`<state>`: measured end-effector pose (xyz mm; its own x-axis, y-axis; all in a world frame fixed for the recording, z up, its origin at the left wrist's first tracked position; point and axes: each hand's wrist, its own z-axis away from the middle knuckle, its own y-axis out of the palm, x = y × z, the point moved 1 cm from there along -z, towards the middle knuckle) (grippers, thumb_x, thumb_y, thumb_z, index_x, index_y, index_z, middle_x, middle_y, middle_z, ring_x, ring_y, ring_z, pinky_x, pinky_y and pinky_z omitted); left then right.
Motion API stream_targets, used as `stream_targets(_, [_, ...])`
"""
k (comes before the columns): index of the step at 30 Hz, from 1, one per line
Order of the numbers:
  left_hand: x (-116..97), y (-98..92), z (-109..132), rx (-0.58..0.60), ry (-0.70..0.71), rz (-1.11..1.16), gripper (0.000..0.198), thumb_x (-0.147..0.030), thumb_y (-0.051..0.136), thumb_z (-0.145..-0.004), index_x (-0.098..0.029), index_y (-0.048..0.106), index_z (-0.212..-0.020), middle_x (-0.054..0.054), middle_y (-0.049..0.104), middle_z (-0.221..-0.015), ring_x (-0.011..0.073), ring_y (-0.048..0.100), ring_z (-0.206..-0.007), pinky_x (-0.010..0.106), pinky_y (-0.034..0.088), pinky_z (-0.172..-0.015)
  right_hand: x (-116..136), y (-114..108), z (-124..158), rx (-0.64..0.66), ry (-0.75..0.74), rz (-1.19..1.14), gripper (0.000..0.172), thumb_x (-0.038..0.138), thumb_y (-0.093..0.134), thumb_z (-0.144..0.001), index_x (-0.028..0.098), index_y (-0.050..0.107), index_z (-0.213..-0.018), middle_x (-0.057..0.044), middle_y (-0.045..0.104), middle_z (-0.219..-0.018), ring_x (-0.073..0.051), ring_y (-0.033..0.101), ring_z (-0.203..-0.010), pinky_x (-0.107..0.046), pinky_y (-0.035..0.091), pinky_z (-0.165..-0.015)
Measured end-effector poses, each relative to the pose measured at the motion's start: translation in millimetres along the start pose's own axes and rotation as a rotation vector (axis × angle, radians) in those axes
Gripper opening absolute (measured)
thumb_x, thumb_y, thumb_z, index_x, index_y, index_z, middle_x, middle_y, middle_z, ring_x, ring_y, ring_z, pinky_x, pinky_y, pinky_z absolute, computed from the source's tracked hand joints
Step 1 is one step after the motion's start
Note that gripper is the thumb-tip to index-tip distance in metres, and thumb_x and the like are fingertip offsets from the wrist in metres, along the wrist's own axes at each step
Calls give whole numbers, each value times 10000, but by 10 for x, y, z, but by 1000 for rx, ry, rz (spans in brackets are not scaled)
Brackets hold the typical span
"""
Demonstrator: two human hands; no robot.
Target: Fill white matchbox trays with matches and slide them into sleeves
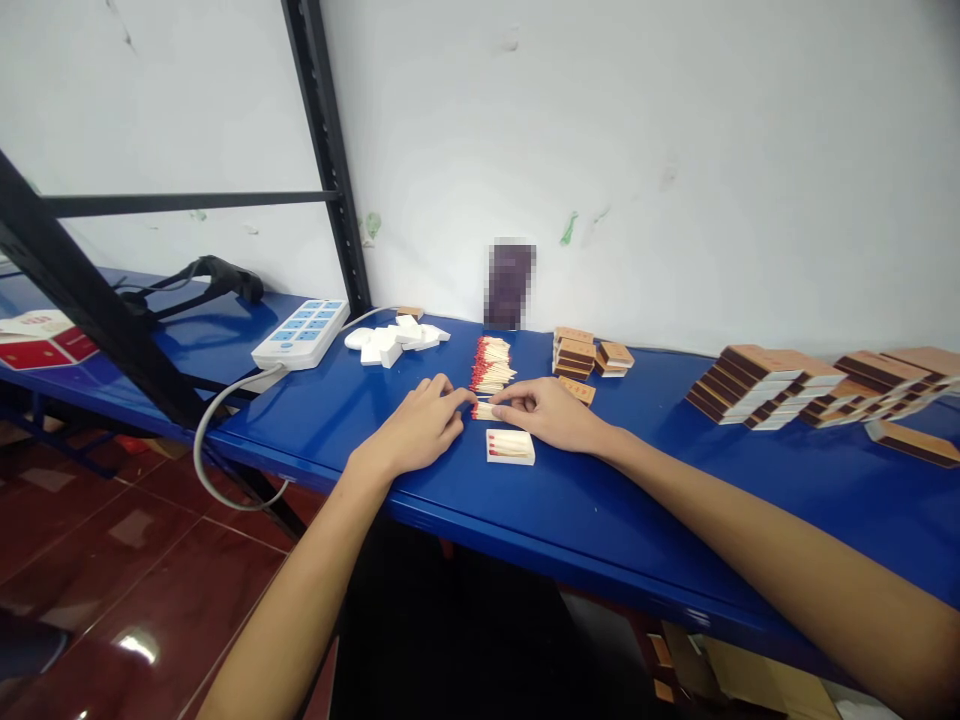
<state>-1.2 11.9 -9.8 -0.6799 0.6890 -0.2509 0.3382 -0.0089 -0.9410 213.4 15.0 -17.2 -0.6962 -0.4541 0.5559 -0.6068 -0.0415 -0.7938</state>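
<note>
A small row of red-tipped matches (484, 411) lies between my two hands on the blue table. My left hand (426, 425) has its fingers curled, with the index fingertip at the red heads. My right hand (553, 413) pinches at the plain wooden ends with thumb and index finger. Just in front of them sits a white matchbox tray (511, 460), open side up, with several matches lying in it. Behind my fingers is a larger pile of loose matches (493, 364), heads mostly to the left.
White empty trays (390, 343) are heaped at the back left, beside a power strip (304, 333). Brown matchboxes (576, 352) stand behind my right hand, and larger stacks of matchboxes (780, 375) are at the right. A dark pixelated object (511, 285) leans on the wall.
</note>
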Motion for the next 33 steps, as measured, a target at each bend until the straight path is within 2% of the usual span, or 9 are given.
stream_targets(10, [22, 24, -16, 2, 1, -3, 424, -389, 333, -987, -255, 521, -1343, 75, 473, -1041, 223, 479, -955, 401, 412, -913, -10, -3, -13, 18, 3, 6, 357, 454, 595, -827, 198, 758, -1016, 29, 512, -559, -96, 384, -513, -251, 276, -523])
stream_targets(18, [-24, -23, -104, 9, 15, -101, 430, -452, 362, -978, -237, 637, -1230, 82, 526, -981, 229, 527, -912, 368, 430, -835, -24, -17, -42, 42, -26, -18, 349, 469, 597, -833, 199, 782, -956, 19, 526, -539, -100, 387, -512, -247, 275, -510])
stream_targets(23, [-69, -109, -251, 65, 62, -179, 337, -414, 439, -955, -217, 692, -1058, 82, 596, -923, 232, 583, -834, 331, 426, -711, -13, -67, -66, 93, -44, 18, 332, 462, 608, -835, 198, 785, -932, -11, 644, -640, -108, 442, -545, -252, 297, -521])
stream_targets(28, [-98, -153, -352, 204, 36, -135, 288, -427, 441, -941, -209, 609, -1024, 72, 647, -863, 236, 611, -775, 308, 405, -631, 46, -135, -66, 127, -22, 83, 298, 420, 601, -852, 197, 781, -932, -10, 636, -605, -110, 468, -533, -252, 315, -536])
stream_targets(33, [-128, -150, -404, 232, 38, -173, 274, -408, 417, -951, -193, 577, -1010, 64, 660, -814, 253, 623, -780, 370, 413, -761, 86, -180, -34, 136, -22, 141, 293, 402, 575, -873, 188, 775, -895, 2, 594, -560, -105, 438, -506, -257, 289, -519])
